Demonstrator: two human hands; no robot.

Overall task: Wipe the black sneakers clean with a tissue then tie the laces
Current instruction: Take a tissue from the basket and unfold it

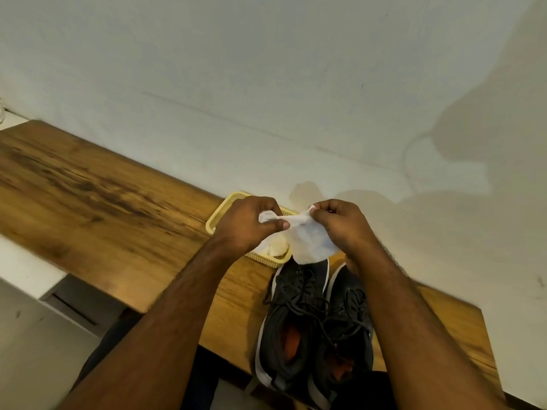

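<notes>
Pale wall fills the upper frame; the wooden bench (pixel 97 202) runs diagonally from the left edge to lower right. At lower centre sit the black sneakers (pixel 313 329), laces loose and untied. A yellow basket (pixel 217 216) lies mid-frame. Above the toes, left hand (pixel 248 223) and right hand (pixel 340 226) pinch the white tissue (pixel 307 241), stretched between them. Wiping looks unstarted; tying remains.

Hands: I count two, the left hand (pixel 247 224) and the right hand (pixel 340 224).
Tissue held between them: I see one tissue (pixel 307 241).
Black sneakers: I count two, left sneaker (pixel 291 318) and right sneaker (pixel 346 327).
Yellow basket: one basket (pixel 220 213).
Wooden table: one table (pixel 97 199).
</notes>
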